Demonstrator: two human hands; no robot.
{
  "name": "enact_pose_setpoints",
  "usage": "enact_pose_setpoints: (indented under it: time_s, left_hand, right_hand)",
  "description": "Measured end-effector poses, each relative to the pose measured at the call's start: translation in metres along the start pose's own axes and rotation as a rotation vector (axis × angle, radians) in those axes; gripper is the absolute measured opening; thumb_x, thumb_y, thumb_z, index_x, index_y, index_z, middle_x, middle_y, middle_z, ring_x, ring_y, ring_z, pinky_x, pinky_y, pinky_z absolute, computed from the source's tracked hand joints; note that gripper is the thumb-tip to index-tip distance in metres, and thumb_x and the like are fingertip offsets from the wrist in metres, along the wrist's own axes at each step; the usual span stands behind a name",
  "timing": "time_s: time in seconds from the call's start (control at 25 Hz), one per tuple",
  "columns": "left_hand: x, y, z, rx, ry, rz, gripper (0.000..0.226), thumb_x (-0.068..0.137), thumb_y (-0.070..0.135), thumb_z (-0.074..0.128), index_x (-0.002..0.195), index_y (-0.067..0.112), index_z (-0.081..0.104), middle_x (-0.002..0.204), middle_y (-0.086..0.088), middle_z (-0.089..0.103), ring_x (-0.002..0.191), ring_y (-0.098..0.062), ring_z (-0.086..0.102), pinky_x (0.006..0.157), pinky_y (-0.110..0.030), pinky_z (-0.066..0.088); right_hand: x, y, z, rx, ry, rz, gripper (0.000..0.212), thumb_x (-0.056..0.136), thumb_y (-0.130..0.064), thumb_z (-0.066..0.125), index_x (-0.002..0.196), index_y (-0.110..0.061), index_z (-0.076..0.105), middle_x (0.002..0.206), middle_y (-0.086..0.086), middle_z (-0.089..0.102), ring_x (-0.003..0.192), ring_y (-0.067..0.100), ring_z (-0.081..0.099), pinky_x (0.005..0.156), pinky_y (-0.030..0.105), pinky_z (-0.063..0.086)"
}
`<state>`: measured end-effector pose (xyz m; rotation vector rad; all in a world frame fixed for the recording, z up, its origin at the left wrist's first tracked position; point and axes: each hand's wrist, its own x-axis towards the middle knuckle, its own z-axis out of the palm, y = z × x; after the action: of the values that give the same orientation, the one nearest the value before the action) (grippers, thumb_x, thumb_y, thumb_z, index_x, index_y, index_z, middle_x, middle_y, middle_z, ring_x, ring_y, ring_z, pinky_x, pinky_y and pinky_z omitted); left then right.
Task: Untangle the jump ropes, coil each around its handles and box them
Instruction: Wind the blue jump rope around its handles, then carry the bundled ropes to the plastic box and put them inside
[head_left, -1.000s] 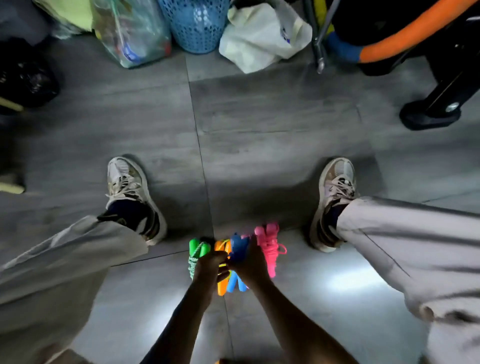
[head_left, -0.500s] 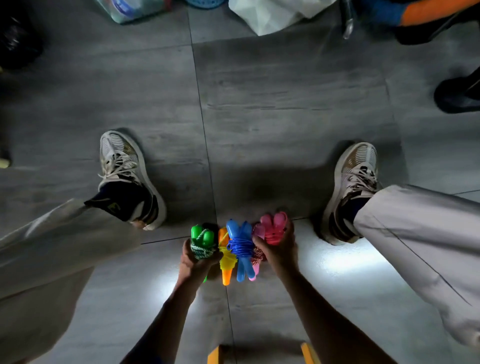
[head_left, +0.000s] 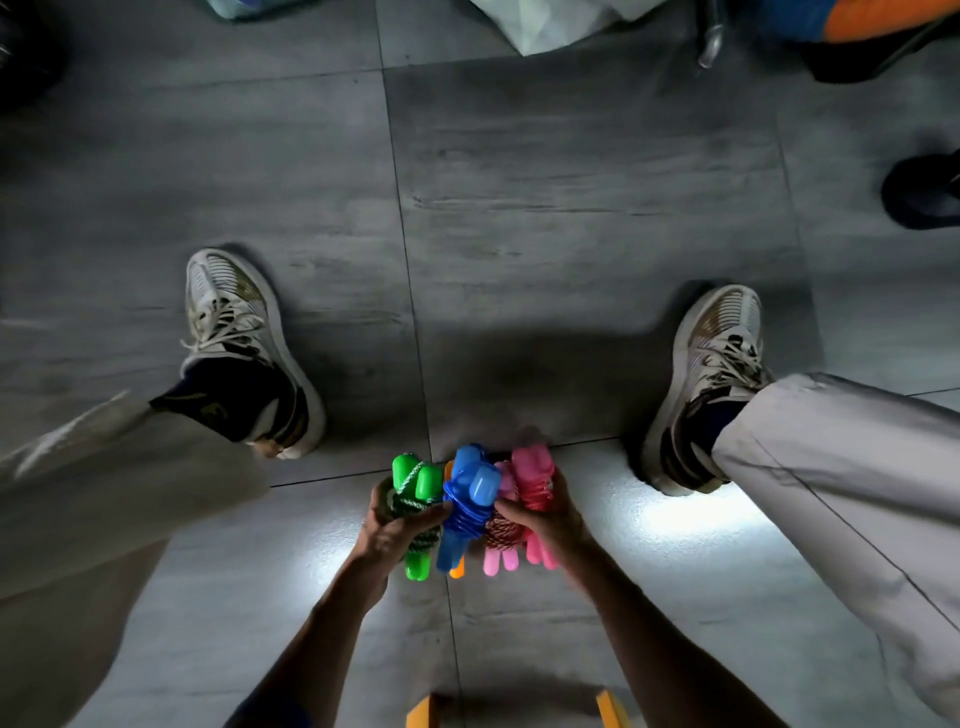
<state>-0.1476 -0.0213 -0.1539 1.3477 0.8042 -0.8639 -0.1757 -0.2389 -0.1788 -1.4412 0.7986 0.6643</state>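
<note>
I am sitting on a grey tiled floor (head_left: 571, 218) with my legs spread, one sneaker on each side, looking down at my own two hands. My left hand (head_left: 387, 530) is curled around the green jump rope (head_left: 413, 499), and my right hand (head_left: 550, 519) is curled around the pink jump ropes (head_left: 524, 499). Between them I squeeze the blue jump rope (head_left: 470, 493), with an orange jump rope (head_left: 456, 570) mostly hidden behind it. Every rope is already wound around its handles, and the whole bundle is held just above the floor, between my feet. At the bottom edge of the view, two yellow-orange corners of what I take to be the box (head_left: 610, 709) show, close to my body.

To box them well, I judge I should keep pressing inward from both sides so the middle ropes do not slip out, bring the bundle back toward me, and lower it in level so no coil loosens.

Compared with half a second ago, the bundle sits more tightly packed, the orange handles are now almost covered by the blue ones, and more of the box corners has come into view
</note>
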Motion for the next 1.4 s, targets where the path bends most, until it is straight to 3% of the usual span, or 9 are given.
enact_pose_setpoints:
  time_s: [0.12,0.44,0.52,0.64,0.76,0.88,1.04,1.32,1.4]
  left_hand:
    - [-0.005,0.002,-0.003,-0.031,-0.065,-0.01,0.081,0.047,0.037,0.091,0.116,0.016,0.055,0.103,-0.011,0.072,0.087,-0.029,0.071,0.061,-0.038,0.056]
    - [-0.005,0.023,-0.006,-0.137,-0.292,0.046,0.091,0.055,0.042,0.091,0.129,0.007,0.049,0.119,-0.023,0.063,0.101,-0.036,0.064,0.079,-0.043,0.055]
    - [-0.01,0.038,-0.002,-0.145,-0.304,0.093,0.087,0.059,0.044,0.088,0.13,0.009,0.052,0.119,-0.021,0.063,0.101,-0.033,0.063,0.078,-0.04,0.055]
    - [-0.022,0.066,0.007,-0.16,-0.303,0.186,0.076,0.06,0.045,0.088,0.123,0.011,0.061,0.119,-0.019,0.064,0.1,-0.032,0.064,0.081,-0.045,0.053]
    - [-0.047,0.099,0.015,-0.156,-0.254,0.302,0.084,0.054,0.045,0.09,0.125,0.015,0.058,0.12,-0.015,0.065,0.102,-0.03,0.061,0.088,-0.049,0.048]
    - [-0.087,0.137,0.02,-0.162,-0.253,0.36,0.087,0.048,0.042,0.093,0.123,0.015,0.059,0.116,-0.016,0.066,0.094,-0.03,0.064,0.075,-0.043,0.055]
    - [-0.146,0.159,0.028,-0.238,-0.308,0.414,0.067,0.065,0.034,0.084,0.126,0.02,0.06,0.122,-0.011,0.065,0.103,-0.029,0.063,0.082,-0.046,0.054]
    - [-0.246,0.153,0.04,-0.199,-0.346,0.546,0.091,0.05,0.045,0.092,0.129,0.018,0.057,0.126,-0.015,0.063,0.109,-0.032,0.061,0.097,-0.055,0.044]
    - [-0.271,0.145,0.042,-0.231,-0.36,0.572,0.09,0.05,0.047,0.09,0.128,0.017,0.058,0.126,-0.015,0.063,0.107,-0.03,0.062,0.091,-0.048,0.049]
  right_hand:
    - [-0.009,-0.004,-0.007,0.16,-0.159,0.069,0.07,0.068,-0.023,0.083,0.129,-0.017,0.05,0.117,0.021,0.066,0.098,0.037,0.068,0.076,0.049,0.058]
    - [-0.01,-0.045,-0.02,0.274,-0.508,0.168,0.063,0.078,-0.033,0.078,0.134,-0.018,0.051,0.122,0.022,0.063,0.096,0.036,0.058,0.082,0.049,0.049]
    - [-0.014,-0.065,-0.02,0.29,-0.503,0.144,0.062,0.076,-0.038,0.078,0.127,-0.011,0.054,0.102,0.018,0.068,0.069,0.03,0.061,0.063,0.034,0.055]
    - [-0.023,-0.099,-0.019,0.289,-0.44,0.038,0.064,0.064,-0.045,0.085,0.116,-0.015,0.063,0.083,0.016,0.066,0.042,0.019,0.054,0.038,0.023,0.042]
    - [-0.038,-0.131,-0.02,0.355,-0.385,-0.012,0.053,0.057,-0.043,0.089,0.099,-0.015,0.073,0.083,0.015,0.067,0.059,0.027,0.059,0.055,0.031,0.045]
    - [-0.063,-0.164,-0.023,0.355,-0.409,-0.062,0.052,0.054,-0.046,0.092,0.093,-0.016,0.076,0.089,0.02,0.058,0.068,0.027,0.05,0.066,0.037,0.036]
    - [-0.118,-0.205,-0.025,0.361,-0.461,-0.225,0.059,0.044,-0.044,0.096,0.093,-0.018,0.077,0.089,0.017,0.065,0.071,0.027,0.055,0.067,0.036,0.043]
    - [-0.23,-0.209,-0.032,0.459,-0.51,-0.364,0.066,0.036,-0.043,0.098,0.091,-0.012,0.077,0.086,0.009,0.073,0.066,0.018,0.067,0.058,0.025,0.053]
    - [-0.256,-0.209,-0.03,0.444,-0.51,-0.395,0.071,0.036,-0.042,0.098,0.095,-0.01,0.074,0.088,0.01,0.073,0.068,0.019,0.067,0.06,0.026,0.053]
